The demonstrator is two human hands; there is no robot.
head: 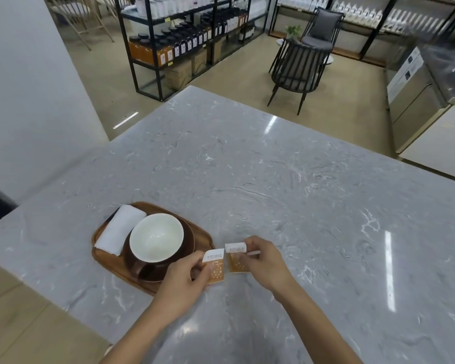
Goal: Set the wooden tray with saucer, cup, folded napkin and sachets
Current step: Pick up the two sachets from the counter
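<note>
The left hand [187,277] pinches a small orange-and-white paper sachet [215,266] between thumb and curled fingers, holding it at the near right corner of the oval brown wooden tray [101,256]. The right hand [263,261] grips a second orange-and-white paper sachet [236,260] the same way, its fingers curled over the white top strip, just right of the first one and above the grey marble-patterned countertop [286,179]. The two sachets sit side by side, close but apart; whether either touches the counter is hard to tell from this angle.

On the tray, a dark brown round saucer [188,240] carries a dark brown cup with a white inside [156,237], its handle pointing toward the near edge. A folded white cloth napkin [120,228] lies along the tray's left side, just beside the saucer.

Beyond the counter stand black metal shelves of dark bottles [184,38] and two black slatted chairs with grey cushions [300,67].
</note>
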